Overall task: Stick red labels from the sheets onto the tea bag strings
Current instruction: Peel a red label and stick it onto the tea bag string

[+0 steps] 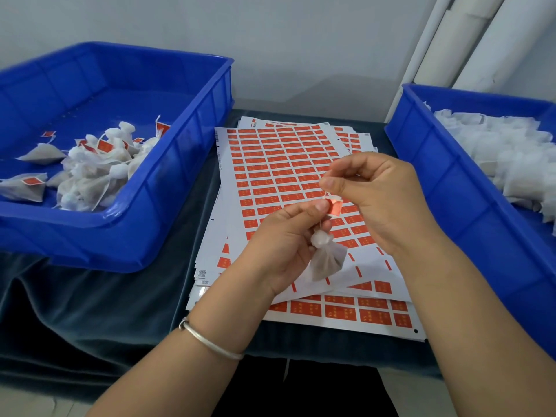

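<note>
Fingers of our left hand [281, 236] curl around a small white mesh tea bag [326, 257]; our right hand [376, 200] pinches the shiny red paper label [334, 207] at its string

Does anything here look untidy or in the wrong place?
Mostly no. The stack of label sheets is fanned out unevenly, edges not aligned, and the left blue bin overhangs the table edge. Nothing looks spilled or damaged.
</note>
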Demonstrator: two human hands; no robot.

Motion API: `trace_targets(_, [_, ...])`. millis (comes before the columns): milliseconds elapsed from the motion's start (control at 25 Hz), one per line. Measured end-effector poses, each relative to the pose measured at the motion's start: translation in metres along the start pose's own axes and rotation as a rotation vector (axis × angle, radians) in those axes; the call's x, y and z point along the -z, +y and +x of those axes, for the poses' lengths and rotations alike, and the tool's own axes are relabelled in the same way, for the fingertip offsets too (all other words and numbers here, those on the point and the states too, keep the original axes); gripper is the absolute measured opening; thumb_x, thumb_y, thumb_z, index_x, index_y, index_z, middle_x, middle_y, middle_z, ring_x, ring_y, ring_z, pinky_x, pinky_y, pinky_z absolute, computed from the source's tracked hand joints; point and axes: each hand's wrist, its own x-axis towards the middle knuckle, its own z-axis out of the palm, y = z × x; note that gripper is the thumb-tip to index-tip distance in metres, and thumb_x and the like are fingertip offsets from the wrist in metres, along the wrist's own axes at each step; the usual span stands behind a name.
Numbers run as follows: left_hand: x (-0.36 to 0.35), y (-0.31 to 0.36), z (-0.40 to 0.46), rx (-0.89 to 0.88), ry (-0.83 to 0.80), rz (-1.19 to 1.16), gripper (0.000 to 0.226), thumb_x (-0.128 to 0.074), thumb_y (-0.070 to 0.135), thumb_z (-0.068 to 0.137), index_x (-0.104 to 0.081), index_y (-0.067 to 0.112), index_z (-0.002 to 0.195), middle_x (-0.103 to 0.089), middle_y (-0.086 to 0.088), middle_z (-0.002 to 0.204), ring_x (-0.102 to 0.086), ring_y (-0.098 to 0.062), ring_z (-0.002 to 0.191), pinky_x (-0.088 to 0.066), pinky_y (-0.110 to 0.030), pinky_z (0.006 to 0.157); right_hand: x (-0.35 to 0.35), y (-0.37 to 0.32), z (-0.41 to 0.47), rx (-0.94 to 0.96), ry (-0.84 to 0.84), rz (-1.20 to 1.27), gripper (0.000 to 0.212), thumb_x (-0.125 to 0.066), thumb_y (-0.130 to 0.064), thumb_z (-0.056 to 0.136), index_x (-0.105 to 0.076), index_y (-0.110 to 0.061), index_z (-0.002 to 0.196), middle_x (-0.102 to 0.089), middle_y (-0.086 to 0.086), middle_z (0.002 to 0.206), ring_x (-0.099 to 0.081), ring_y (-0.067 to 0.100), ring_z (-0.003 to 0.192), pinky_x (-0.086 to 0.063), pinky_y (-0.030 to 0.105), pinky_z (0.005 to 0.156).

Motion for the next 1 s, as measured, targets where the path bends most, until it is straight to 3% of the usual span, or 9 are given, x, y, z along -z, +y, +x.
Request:
trace_targets(120, [-0.004,0.003,-0.004,-0.100,0.153,0.205,0.013,-0.060,0.018,0.085,-0.070,0.014,0.078,-0.070,-0.005,0.079,-0.065,-0.020,0.077,-0.054,-0.030,0.076,-0.003,0.001,-0.003,-0.029,-0.026,-0.005,0.017,-0.074,-0.033,0.074,-0.065,-0.038,0.087,-0.069,-0.023,0.084,-0.064,-0.008,0.082,-0.049,0.005,0.060])
trace_targets(280, [-0.010,0.038,-0.015,-0.218,0.342,0.445,0.010,-0.061,0.023,0.086,-0.069,0.021,0.080,-0.072,0.003,0.082,-0.070,-0.019,0.085,-0.056,-0.038,0.083,-0.005,0.002,-0.010,-0.070,-0.071,0.035,0.047,-0.061,-0.060,0.064,-0.050,-0.052,0.108,-0.060,-0.040,0.091,-0.055,-0.024,0.084,-0.040,-0.001,0.049])
trace_targets(480, [0.017,0.136,-0.019,-0.746,0.545,0.615,0.008,-0.065,0.025,0.086,-0.071,0.028,0.081,-0.068,0.015,0.067,-0.062,0.004,0.060,-0.046,-0.010,0.054,-0.013,0.011,-0.015,-0.205,-0.062,0.072,0.041,-0.059,-0.064,0.061,-0.055,-0.054,0.102,-0.062,-0.036,0.094,-0.066,0.000,0.091,-0.056,0.021,0.071])
trace_targets(560, [0.038,0.175,-0.014,-0.813,0.624,0.682,0.008,-0.066,0.022,0.085,-0.072,0.024,0.080,-0.060,0.014,0.056,-0.052,0.001,0.050,-0.043,-0.013,0.053,-0.022,0.011,-0.019,-0.229,-0.095,0.045,0.040,-0.057,-0.067,0.059,-0.055,-0.055,0.098,-0.062,-0.038,0.092,-0.065,-0.003,0.088,-0.052,0.012,0.061])
trace_targets(640, [0.060,0.204,-0.005,-0.783,0.701,0.763,0.015,-0.067,0.019,0.082,-0.069,0.024,0.068,-0.058,0.006,0.056,-0.050,-0.005,0.052,-0.048,-0.022,0.059,-0.029,0.012,-0.023,-0.247,-0.124,0.023,0.038,-0.056,-0.067,0.059,-0.055,-0.055,0.095,-0.062,-0.038,0.088,-0.063,-0.008,0.081,-0.044,0.005,0.050])
trace_targets(760, [0.092,0.232,0.011,-0.612,0.870,0.965,0.019,-0.070,0.022,0.078,-0.064,0.018,0.061,-0.061,-0.002,0.062,-0.054,-0.012,0.060,-0.053,-0.033,0.071,-0.039,0.017,-0.027,-0.276,-0.168,-0.003,0.031,-0.058,-0.060,0.069,-0.055,-0.050,0.098,-0.064,-0.027,0.098,-0.062,-0.002,0.091,-0.043,0.011,0.061])
trace_targets(840, [0.109,0.233,0.019,-0.407,0.900,1.167,0.019,-0.072,0.026,0.080,-0.068,0.010,0.071,-0.064,-0.005,0.072,-0.056,-0.016,0.070,-0.053,-0.037,0.078,-0.045,0.020,-0.027,-0.292,-0.187,-0.036,0.015,-0.059,-0.049,0.082,-0.055,-0.048,0.097,-0.061,-0.028,0.101,-0.059,-0.003,0.092,-0.039,0.009,0.060])
trace_targets(920, [0.116,0.224,0.023,-0.272,0.862,1.339,0.018,-0.068,0.024,0.084,-0.071,0.006,0.087,-0.067,-0.007,0.083,-0.055,-0.016,0.071,-0.049,-0.032,0.066,-0.048,0.021,-0.024,-0.297,-0.194,-0.053,0.009,-0.059,-0.042,0.087,-0.055,-0.047,0.094,-0.056,-0.032,0.097,-0.055,-0.008,0.085,-0.035,0.005,0.054])
trace_targets(1000, [0.107,0.216,0.021,-0.334,0.845,1.437,0.015,-0.060,0.017,0.087,-0.070,0.007,0.091,-0.068,-0.005,0.091,-0.053,-0.016,0.073,-0.041,-0.028,0.064,-0.046,0.019,-0.020,-0.303,-0.185,-0.059,0.006,-0.059,-0.040,0.089,-0.057,-0.045,0.092,-0.053,-0.035,0.093,-0.053,-0.010,0.079,-0.034,0.003,0.048])
